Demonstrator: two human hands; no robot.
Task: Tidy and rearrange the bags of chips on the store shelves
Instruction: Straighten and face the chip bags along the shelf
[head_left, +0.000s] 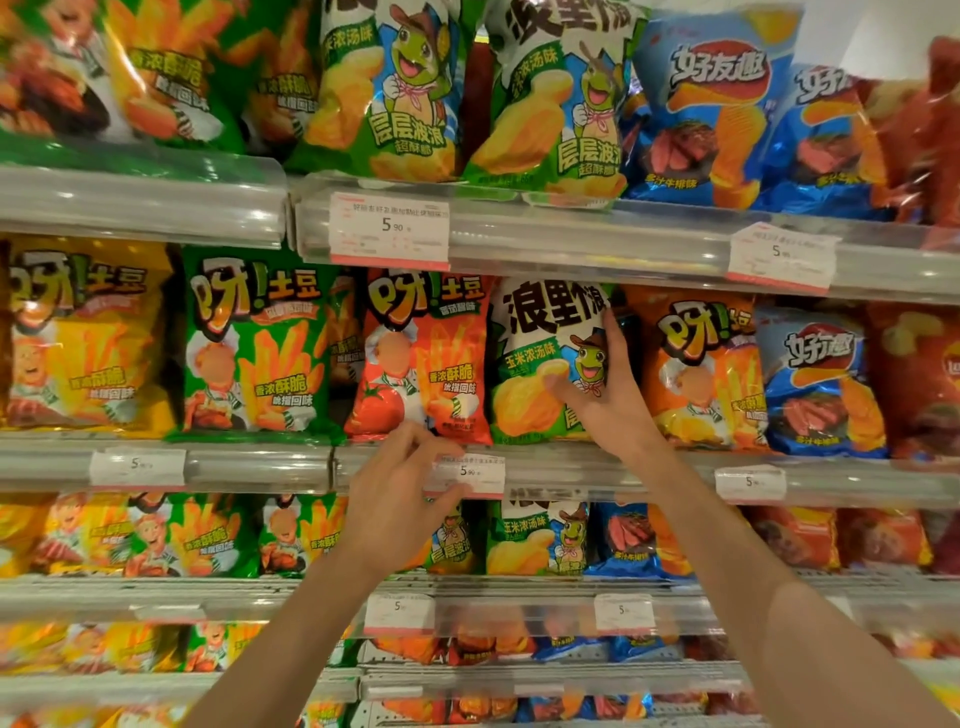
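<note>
1. Right hand (605, 395) on the green-and-white bag (540, 364), second shelf from the top: thumb across the front, fingers up along its right edge, gripping. The bag stands upright between the red bag (421, 358) and the orange bag (698, 374).
2. Print on the held bag: large black "浪里个浪", below it "玉米浓汤味", beside a cartoon turtle in a brown hat.
3. Left hand (402, 499) at the shelf rail (597, 470), fingers curled; thumb and fingertips pinch the price tag (475, 475), which reads "5.90".
4. Red bag: "呀!土豆", with "香浓酥脆" and a tomato at the lower left. Same brand on the green bag (254, 343) and yellow bag (83, 338) to the left.
5. Top shelf: two more turtle bags (395, 88) marked "层层波浪", then blue bags (714, 109) marked "好友趣". Tag (389, 228) beneath reads "5.90".
6. Other tags: only a "5" legible.
</note>
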